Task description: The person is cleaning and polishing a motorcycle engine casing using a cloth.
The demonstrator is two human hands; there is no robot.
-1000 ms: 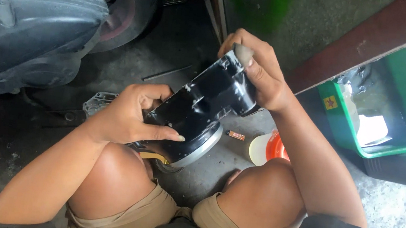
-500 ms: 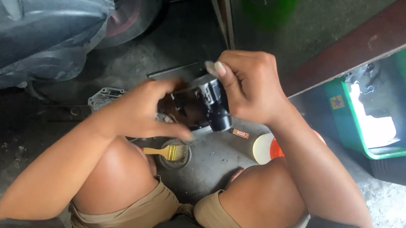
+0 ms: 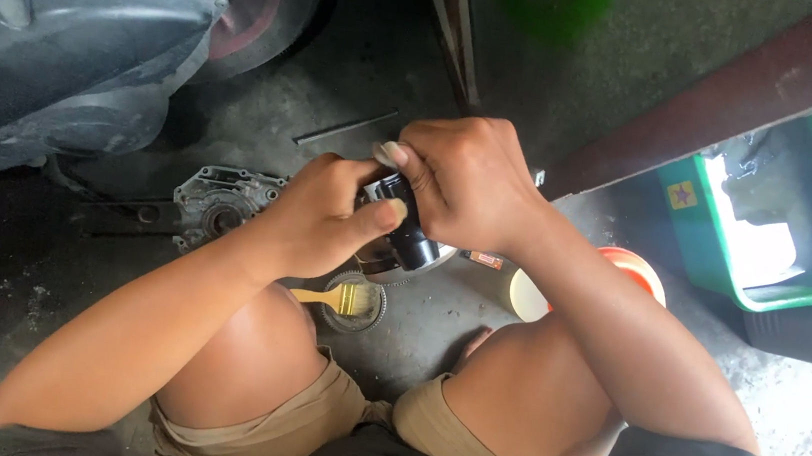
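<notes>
Both hands grip one black metal part held above the floor in front of the knees. The right hand wraps over its top and far side, fingers curled tight. The left hand clasps it from the near left, thumb laid across its front. A dark cylindrical stub of the part juts out below the right hand; the rest is hidden by the fingers.

Just below the hands, on the concrete floor, a small round tin holds a yellow-handled brush. To the right of the hands sit a pale cup with an orange container behind it. Left of the left hand lies a grey metal engine cover. Farther left and above, a tyre and dark bodywork stand. Well off to the right is a green tub.
</notes>
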